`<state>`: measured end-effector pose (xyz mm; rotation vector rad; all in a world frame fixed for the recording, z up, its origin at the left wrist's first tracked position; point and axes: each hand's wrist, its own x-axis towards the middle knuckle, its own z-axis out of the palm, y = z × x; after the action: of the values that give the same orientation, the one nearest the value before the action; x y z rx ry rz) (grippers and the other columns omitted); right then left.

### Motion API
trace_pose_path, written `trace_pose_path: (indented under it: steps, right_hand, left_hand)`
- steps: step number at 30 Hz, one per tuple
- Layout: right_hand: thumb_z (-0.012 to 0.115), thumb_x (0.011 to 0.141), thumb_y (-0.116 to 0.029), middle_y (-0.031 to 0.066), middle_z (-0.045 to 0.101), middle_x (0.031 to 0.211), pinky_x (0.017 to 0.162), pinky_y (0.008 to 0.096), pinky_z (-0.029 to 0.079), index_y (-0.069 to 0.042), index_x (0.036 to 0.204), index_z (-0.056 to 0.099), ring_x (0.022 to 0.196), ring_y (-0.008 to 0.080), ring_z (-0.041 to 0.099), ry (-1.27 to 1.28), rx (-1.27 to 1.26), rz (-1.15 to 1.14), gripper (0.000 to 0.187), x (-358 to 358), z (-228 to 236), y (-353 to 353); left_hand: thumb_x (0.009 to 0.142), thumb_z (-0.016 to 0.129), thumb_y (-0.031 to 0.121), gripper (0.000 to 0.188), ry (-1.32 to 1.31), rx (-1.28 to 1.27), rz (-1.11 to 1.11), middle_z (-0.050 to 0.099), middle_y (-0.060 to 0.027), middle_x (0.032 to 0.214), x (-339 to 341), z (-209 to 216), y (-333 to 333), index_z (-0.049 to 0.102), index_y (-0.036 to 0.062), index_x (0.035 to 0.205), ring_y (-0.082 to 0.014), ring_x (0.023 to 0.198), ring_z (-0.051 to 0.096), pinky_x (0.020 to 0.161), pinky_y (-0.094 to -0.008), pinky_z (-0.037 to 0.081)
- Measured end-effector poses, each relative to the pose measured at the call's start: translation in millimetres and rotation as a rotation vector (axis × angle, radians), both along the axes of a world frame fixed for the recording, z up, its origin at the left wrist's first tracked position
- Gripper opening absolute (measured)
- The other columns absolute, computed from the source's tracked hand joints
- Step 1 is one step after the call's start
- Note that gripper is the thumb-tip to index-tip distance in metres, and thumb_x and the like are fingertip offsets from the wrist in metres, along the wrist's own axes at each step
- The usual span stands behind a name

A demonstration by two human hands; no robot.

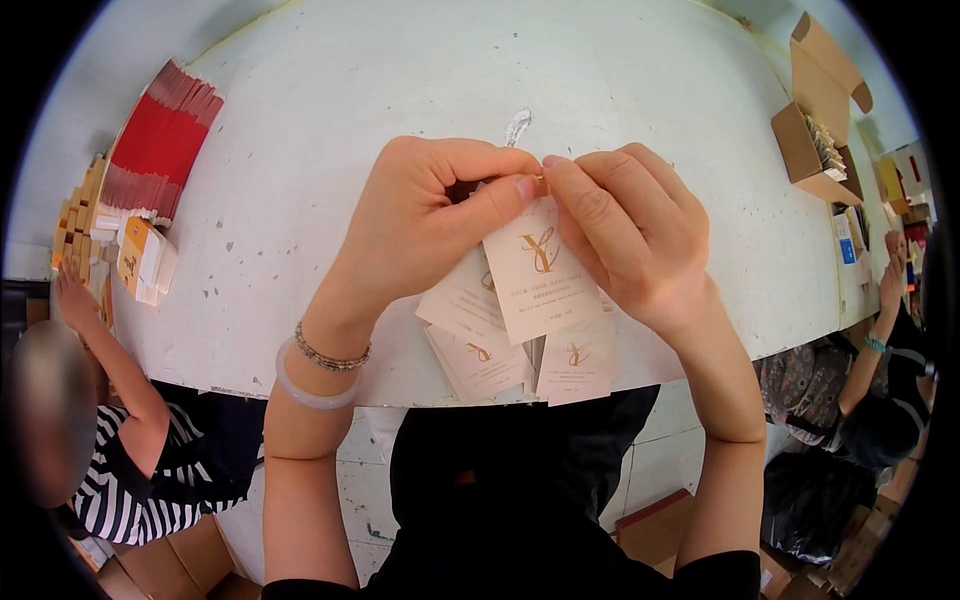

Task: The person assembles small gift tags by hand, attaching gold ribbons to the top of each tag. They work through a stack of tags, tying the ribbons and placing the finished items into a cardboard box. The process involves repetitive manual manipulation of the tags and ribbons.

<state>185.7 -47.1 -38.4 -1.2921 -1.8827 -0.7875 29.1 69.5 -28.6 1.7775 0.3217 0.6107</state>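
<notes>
Above the table's near half, my left hand pinches a small gold-coloured piece between thumb and forefinger. The fingers of my right hand are closed and meet the left fingertips at that piece; what they grip is mostly hidden. A pale printed card with a gold emblem hangs just below both sets of fingertips. Under it, similar cards lie overlapping near the table edge, with more to the right. A shiny silvery strip lies on the table beyond my fingers.
Bundled red items and an orange-and-white box sit at the left. An open cardboard box of packed pieces stands at the far right. One person works at my left, another at my right.
</notes>
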Motion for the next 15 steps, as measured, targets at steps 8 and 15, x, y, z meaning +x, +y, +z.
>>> trace_pose_path:
  steps: [8, 15]
  right_hand:
    - [0.068, 0.074, 0.005, 0.0086, 0.064, 0.082, 0.056, 0.029, 0.049, 0.001, 0.09, 0.065, 0.069, 0.0215, 0.06, 0.439, -0.217, 0.052, 0.017, -4.9, 12.0, -6.6]
    - [0.068, 0.081, 0.002, 0.0059, 0.067, 0.088, 0.067, 0.0266, 0.05, 0.0, 0.088, 0.067, 0.076, 0.0145, 0.062, 1.03, -0.294, 0.12, 0.007, -12.4, 17.3, -4.0]
  left_hand:
    - [0.085, 0.067, 0.008, 0.015, -0.028, -0.044, 0.009, 0.062, 0.001, 0.066, 0.3, -1.2, 2.0, 0.07, -0.002, 0.097, -0.0026, 0.059, 0.05, 0.052, -0.019, 0.04]
    - [0.08, 0.074, 0.003, 0.03, -0.043, 0.224, 0.242, 0.059, 0.0015, 0.064, -4.4, -3.8, -3.2, 0.061, 0.0005, 0.107, -0.0027, 0.058, 0.051, 0.053, -0.0172, 0.041]
